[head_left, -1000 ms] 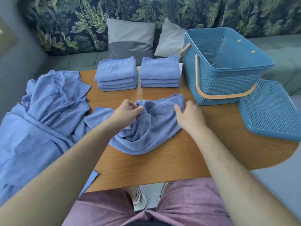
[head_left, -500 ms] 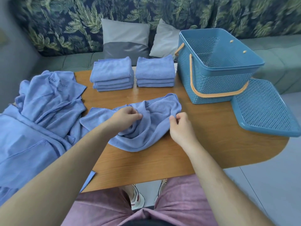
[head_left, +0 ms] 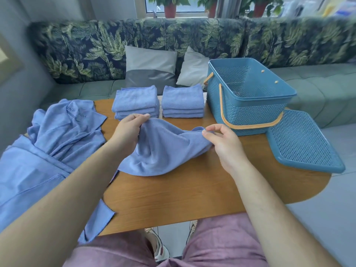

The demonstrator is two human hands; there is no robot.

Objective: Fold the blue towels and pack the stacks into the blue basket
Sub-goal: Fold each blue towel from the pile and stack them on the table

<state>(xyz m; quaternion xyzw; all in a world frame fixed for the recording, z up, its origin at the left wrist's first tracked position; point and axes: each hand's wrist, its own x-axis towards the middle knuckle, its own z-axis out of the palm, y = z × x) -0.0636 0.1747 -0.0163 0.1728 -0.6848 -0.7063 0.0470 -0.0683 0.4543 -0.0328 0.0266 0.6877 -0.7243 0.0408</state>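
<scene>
Pinching the towel (head_left: 159, 149): left hand (head_left: 128, 130), right hand (head_left: 223, 141).

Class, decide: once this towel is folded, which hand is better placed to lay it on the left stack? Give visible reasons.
Left, probably. The left hand, pinching the towel, is just in front of the left stack; the right hand pinches the other edge nearer the blue basket, farther from that stack.

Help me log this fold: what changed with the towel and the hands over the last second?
Both hands raised the far edge of the loose towel off the table and drew it apart: the left hand pinches one end, the right hand the other. The folded stacks, basket, lid and unfolded pile stayed put.
</scene>
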